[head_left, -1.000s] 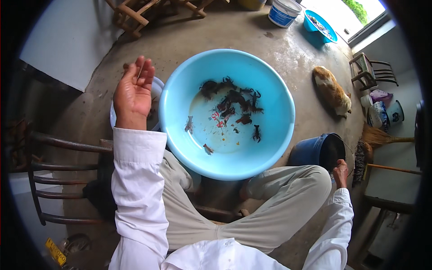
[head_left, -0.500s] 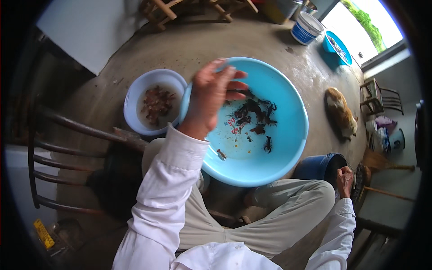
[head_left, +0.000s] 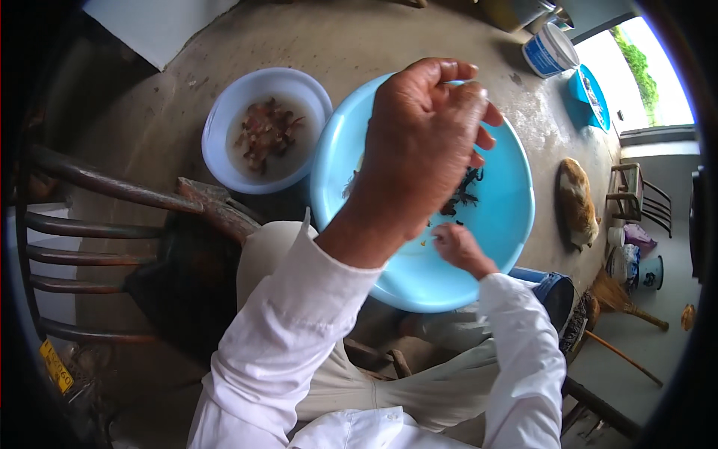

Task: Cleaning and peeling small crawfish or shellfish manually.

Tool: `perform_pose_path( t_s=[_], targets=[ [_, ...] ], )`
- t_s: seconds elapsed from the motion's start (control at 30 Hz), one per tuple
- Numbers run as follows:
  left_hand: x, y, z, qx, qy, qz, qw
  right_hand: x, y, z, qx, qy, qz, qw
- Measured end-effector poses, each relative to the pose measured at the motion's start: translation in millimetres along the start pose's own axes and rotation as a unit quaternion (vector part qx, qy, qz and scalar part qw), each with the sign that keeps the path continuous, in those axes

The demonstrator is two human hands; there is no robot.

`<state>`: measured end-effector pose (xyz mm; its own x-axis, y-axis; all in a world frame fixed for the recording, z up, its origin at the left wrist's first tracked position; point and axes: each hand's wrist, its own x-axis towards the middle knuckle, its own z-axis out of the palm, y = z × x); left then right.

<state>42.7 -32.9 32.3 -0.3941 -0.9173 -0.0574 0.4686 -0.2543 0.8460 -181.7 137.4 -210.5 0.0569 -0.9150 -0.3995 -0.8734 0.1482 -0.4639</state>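
Observation:
My left hand (head_left: 428, 138) is raised high over the big light-blue basin (head_left: 516, 202), its fingers loosely bent and apart with nothing seen in them. Lower down, my right hand (head_left: 462, 248) is inside the basin near its front, fingers curled together; whatever they may hold is hidden. Dark crayfish (head_left: 465, 193) lie on the basin floor, mostly covered by my left hand and wrist. To the left stands a pale lavender basin (head_left: 217, 150) of cloudy water, holding a heap of reddish-brown pieces (head_left: 268, 131) that look like crayfish parts.
A dark blue bucket (head_left: 557, 299) stands by my right knee. A wooden chair (head_left: 97, 183) is at my left. On the right a tan and white animal (head_left: 577, 202) lies on the floor, near a small chair (head_left: 628, 191) and a broom (head_left: 621, 292). A white tub (head_left: 550, 51) stands far right.
My right hand has come from the dark blue bucket into the light-blue basin. My left hand has moved right and nearer the camera. The whole view has shifted slightly.

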Motion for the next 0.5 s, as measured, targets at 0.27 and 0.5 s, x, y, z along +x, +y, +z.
perform_pose_path(
  t_s=[0.27, 0.5],
  targets=[
    [-12.9, 25.0, -6.4, -0.11, 0.034, 0.091, 0.989, 53.9, -39.7, 140.9, -0.025, -0.033, 0.068, 0.997],
    [-3.3, 15.2, -12.6, -0.07, 0.054, 0.039, 0.995, 48.9, -35.9, 174.9, -0.01, -0.068, 0.083, 0.994]
  ],
)
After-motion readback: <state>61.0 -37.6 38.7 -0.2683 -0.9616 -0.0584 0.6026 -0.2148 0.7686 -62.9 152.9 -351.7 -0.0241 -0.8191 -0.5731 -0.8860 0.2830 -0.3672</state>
